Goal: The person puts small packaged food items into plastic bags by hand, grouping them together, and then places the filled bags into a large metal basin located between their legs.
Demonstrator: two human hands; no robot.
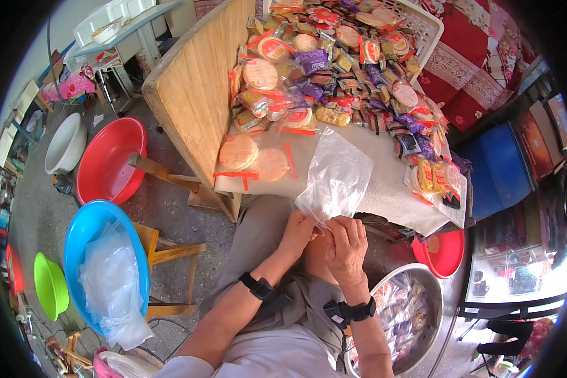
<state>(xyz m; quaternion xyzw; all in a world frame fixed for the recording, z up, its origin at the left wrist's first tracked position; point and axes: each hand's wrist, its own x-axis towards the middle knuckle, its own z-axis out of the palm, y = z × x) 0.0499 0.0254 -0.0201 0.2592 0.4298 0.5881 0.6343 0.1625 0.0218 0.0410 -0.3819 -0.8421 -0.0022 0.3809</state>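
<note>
Between my hands is a clear plastic bag [342, 172], its far part spread over the front of the cloth-covered table [387, 201]. My left hand [300, 234] and my right hand [346, 243] pinch its near edge side by side above my lap. No contents can be made out inside the bag. Left of it, two round crackers in clear wrappers [238, 152] with red edges lie on the table. Farther back spreads a heap of individually wrapped snacks [312, 64]. At the right corner, yellow-wrapped snacks [431, 175] and other packets sit on a flat white board [455, 208].
An upright wooden board [196, 90] borders the table's left side. A blue basin [71, 264] holding clear plastic bags [111, 279] stands left, by a red basin [108, 165]. Right of my legs is a metal basin [438, 302] of filled bags. A white plastic crate [423, 28] lies behind.
</note>
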